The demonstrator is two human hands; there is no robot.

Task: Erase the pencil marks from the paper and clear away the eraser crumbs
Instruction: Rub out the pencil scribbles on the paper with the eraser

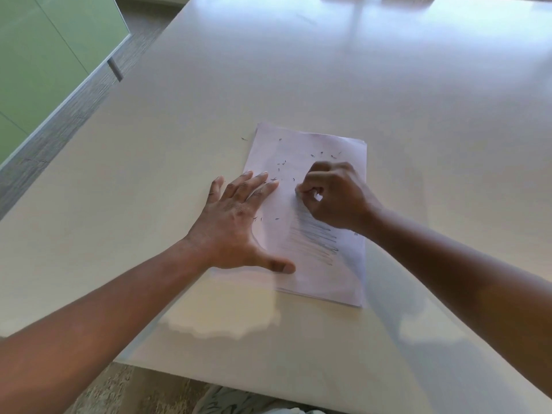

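Head view: paper [313,273] lies on the tabletop [268,85], slightly right of centre. Your left hand [236,225] is flat, fingers [260,186] spread, pinning the paper's left edge. Your right hand [334,195] is clenched, fingertips pinched onto the sheet mid-page; eraser itself is hidden, can't confirm it. Pencil marks [316,240] sit just near of that hand. Eraser crumbs [282,165] scattered over the far half, one [244,139] off on the tabletop.

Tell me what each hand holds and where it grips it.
The right hand pinches a small eraser, almost wholly hidden in the fingertips. The left hand holds nothing; it presses flat on the paper.
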